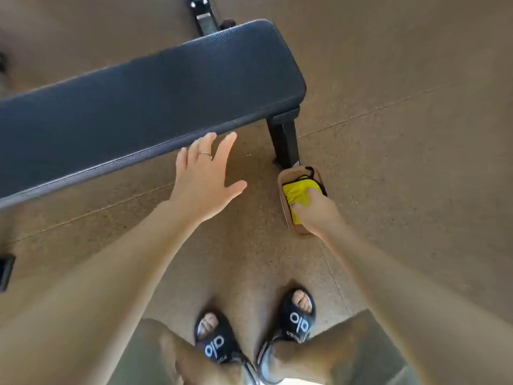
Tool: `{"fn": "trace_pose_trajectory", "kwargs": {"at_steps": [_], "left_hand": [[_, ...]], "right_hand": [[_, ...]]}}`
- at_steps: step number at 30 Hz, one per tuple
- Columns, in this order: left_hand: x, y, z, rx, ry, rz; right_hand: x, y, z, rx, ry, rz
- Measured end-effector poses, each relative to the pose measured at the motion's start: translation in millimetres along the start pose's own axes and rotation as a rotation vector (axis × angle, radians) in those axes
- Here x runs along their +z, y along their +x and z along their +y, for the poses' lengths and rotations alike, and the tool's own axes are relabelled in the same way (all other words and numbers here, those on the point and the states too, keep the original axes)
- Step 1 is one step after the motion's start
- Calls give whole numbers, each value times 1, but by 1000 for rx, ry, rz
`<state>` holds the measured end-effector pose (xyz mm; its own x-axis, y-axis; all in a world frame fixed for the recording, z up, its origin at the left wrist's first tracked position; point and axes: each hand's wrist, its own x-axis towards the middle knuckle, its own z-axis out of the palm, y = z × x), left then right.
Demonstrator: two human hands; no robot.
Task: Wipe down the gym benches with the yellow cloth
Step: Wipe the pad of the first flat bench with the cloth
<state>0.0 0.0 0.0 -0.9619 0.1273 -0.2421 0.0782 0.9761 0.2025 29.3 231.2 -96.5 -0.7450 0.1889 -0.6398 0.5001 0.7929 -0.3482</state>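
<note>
A dark padded gym bench (144, 98) runs from the left edge to the upper middle, standing on a black leg (284, 143). The yellow cloth (298, 194) lies bunched in a small brown tray (286, 207) on the floor beside that leg. My right hand (315, 212) reaches down into the tray and grips the cloth. My left hand (205, 179) hovers with fingers spread just in front of the bench's near edge, holding nothing.
Speckled brown rubber floor (402, 134) spreads all around. My feet in black slides (255, 329) stand at the bottom centre. A black frame part (204, 18) shows behind the bench, and a dark object (5, 270) sits at the left edge.
</note>
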Motion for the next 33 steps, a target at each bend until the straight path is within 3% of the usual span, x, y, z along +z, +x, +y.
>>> {"fn": "trace_pose_trajectory", "kwargs": {"at_steps": [6, 10, 14, 17, 19, 23, 26, 29, 31, 33], "left_hand": [[78, 104, -51, 11, 192, 252], [102, 135, -73, 49, 301, 372], [111, 140, -75, 70, 319, 441], [111, 141, -76, 78, 300, 443], [111, 142, -76, 78, 293, 429], [104, 140, -76, 93, 255, 359], [91, 140, -81, 114, 211, 288], [61, 149, -99, 250, 264, 316], [46, 158, -113, 319, 259, 310], [45, 165, -122, 337, 217, 292]], "right_hand": [[90, 112, 40, 68, -160, -3], [132, 134, 61, 12, -392, 139], [144, 143, 70, -76, -537, 309], [132, 149, 66, -92, -515, 257], [118, 156, 57, -39, -321, 193], [69, 173, 19, 191, 699, 103], [26, 169, -16, 253, 1382, 49], [-19, 148, -46, -42, 1766, -109], [-48, 130, -66, -279, 1829, -215], [-74, 115, -87, -406, 1806, -168]]}}
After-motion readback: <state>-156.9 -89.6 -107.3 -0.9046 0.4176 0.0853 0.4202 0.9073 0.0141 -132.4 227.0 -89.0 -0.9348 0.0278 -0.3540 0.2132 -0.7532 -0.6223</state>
